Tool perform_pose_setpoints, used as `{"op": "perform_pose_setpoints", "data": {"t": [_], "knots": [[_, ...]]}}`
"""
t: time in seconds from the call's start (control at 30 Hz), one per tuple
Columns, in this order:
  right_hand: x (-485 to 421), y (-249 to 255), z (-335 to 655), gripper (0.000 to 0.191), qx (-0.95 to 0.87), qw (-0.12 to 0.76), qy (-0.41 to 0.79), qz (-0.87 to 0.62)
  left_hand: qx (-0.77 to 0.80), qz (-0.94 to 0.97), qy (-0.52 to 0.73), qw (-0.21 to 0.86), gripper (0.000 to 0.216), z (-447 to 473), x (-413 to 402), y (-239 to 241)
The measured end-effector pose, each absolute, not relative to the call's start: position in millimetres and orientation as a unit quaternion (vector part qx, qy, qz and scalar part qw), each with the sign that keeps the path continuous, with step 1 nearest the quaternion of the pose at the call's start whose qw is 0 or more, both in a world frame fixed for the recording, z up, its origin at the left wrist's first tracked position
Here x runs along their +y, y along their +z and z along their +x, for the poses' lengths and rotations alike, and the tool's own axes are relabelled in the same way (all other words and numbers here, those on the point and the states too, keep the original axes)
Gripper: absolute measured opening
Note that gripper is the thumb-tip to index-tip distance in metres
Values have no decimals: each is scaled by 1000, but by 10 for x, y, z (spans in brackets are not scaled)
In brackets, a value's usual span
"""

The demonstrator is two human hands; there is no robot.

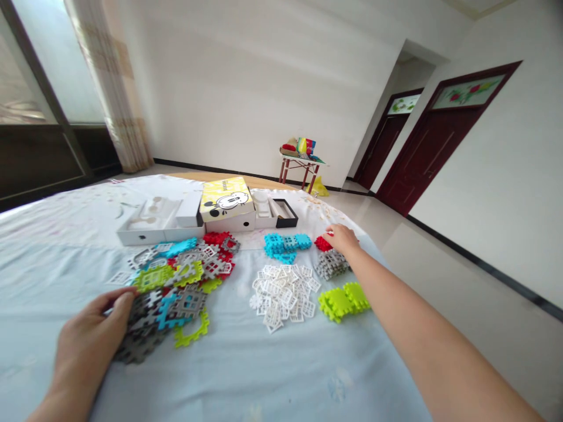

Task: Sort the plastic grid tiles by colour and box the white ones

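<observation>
My left hand (pixel 94 328) is at the near left edge of a mixed heap of plastic interlocking building pieces (pixel 187 302). Its thumb and forefinger close on the corner of a lime green piece (pixel 153 278). Further off on the right, my right hand (pixel 344 239) reaches over a small stack of red pieces (pixel 323 243), fingers curled down onto a red one and partly hiding it. Just nearer lie grey pieces (pixel 331 265), then lime green pieces (pixel 343 302). Blue pieces (pixel 285 245) and a loose pile of white window-like pieces (pixel 285 296) lie between my hands.
Behind the pieces stand an open white box (pixel 143 235), a yellow and white cartoon box (pixel 227 202) and a small black-rimmed box (pixel 287 221). A patterned cloth (pixel 246 375) covers the table. Beyond it, a small side table (pixel 303 159) holds colourful items near the wall.
</observation>
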State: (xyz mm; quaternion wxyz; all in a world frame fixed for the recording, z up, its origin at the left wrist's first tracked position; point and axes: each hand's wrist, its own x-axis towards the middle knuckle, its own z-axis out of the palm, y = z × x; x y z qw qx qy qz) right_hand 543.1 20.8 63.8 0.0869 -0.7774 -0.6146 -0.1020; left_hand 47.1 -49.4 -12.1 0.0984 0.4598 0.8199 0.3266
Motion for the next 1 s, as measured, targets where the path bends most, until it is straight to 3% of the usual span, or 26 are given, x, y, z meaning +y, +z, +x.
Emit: {"op": "perform_pose_setpoints", "data": {"t": [0.23, 0.47, 0.8, 1.0], "knots": [[-28, 663, 4528, 21, -753, 207, -34, -623, 779, 486, 371, 141, 33, 599, -630, 72], [-207, 348, 3412, 25, -835, 220, 82, -497, 768, 492, 390, 130, 35, 564, -601, -8], [103, 134, 2611, 70, -787, 201, 125, -571, 733, 534, 418, 45, 38, 598, -610, -44], [81, 80, 2525, 69, -790, 171, 158, -568, 713, 574, 397, 63, 39, 628, -627, -28]]}}
